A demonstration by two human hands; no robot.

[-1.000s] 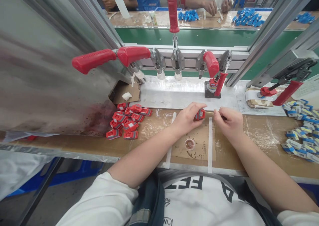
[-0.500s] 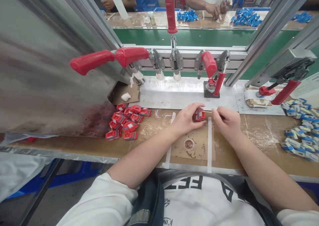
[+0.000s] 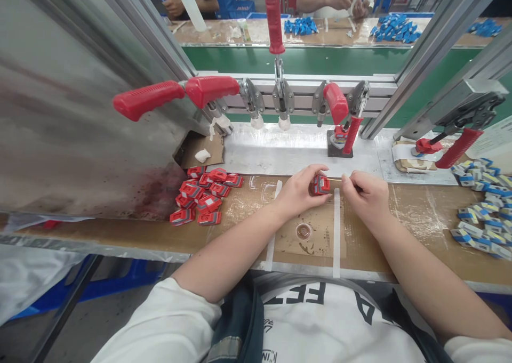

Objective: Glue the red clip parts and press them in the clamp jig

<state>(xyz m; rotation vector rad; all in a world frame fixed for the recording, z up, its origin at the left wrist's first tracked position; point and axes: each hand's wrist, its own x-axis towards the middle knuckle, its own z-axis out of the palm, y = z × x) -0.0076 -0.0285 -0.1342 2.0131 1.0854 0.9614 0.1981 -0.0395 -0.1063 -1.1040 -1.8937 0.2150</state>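
Note:
My left hand (image 3: pixel 302 191) grips a small red and grey toy car-like piece (image 3: pixel 320 185) between thumb and fingers, just above the bench. To its right, my right hand (image 3: pixel 367 193) is curled, with thumb and forefinger pinched close to the piece but apart from it. Whatever the right fingers hold, if anything, is too small to make out. Below the hands lies a small round dish of clear liquid (image 3: pixel 304 232) on a cardboard patch, between two white tape strips. A heap of similar red pieces (image 3: pixel 206 192) sits to the left.
Red-handled toggle clamps (image 3: pixel 212 90) line the metal rail ahead. One clamp presses a red piece on a black block (image 3: pixel 340 148). Blue and white pieces (image 3: pixel 484 214) are spread at the right. Across the green strip (image 3: pixel 320 59), another person's hands (image 3: pixel 350 1) work near blue parts.
My right hand has shifted very slightly to the right. The left hand and its piece stay nearly still. Across the way, the other person's hands have lifted from the table.

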